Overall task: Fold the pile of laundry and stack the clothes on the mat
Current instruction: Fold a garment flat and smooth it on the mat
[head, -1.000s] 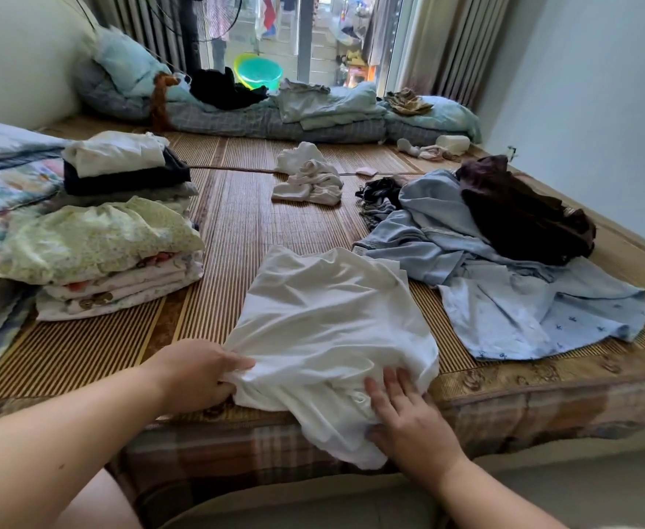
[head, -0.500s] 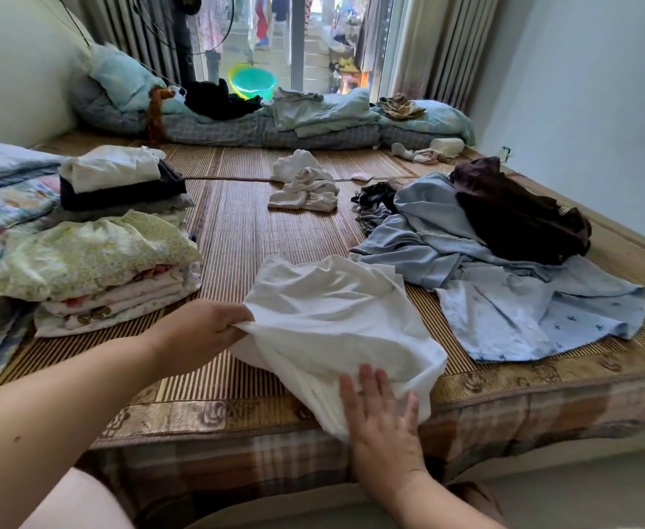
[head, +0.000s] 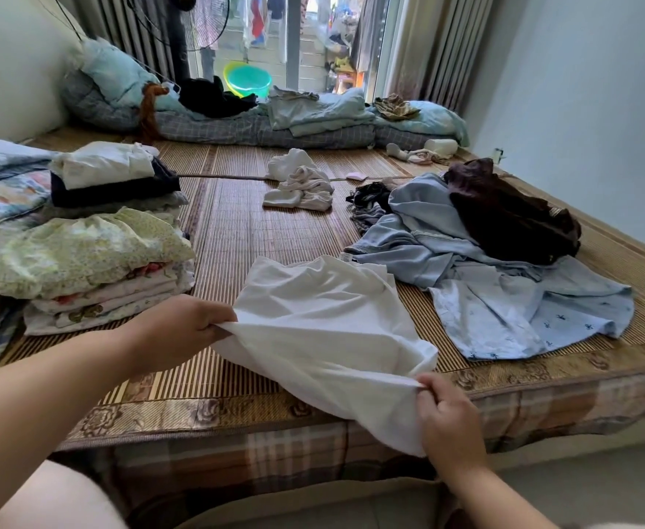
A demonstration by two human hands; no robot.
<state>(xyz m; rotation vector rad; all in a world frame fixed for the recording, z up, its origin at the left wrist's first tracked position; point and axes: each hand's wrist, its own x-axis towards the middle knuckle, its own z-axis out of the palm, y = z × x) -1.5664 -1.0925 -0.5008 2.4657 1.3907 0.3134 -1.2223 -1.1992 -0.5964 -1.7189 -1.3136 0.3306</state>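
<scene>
Hands are working the white garment [head: 324,322] at the mat's [head: 236,231] near edge: left hand [head: 183,330] is pinching its left side, right hand [head: 450,418] is gripping the near hem, which is hanging over the edge. Folded stack [head: 84,261] is sitting left, unfolded pile [head: 485,253] right.

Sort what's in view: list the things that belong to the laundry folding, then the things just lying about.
Job in hand:
white garment, gripped by left hand and right hand
unfolded blue clothes
dark garment
folded stacks
mat

Lying about:
green basin
bedding
</scene>
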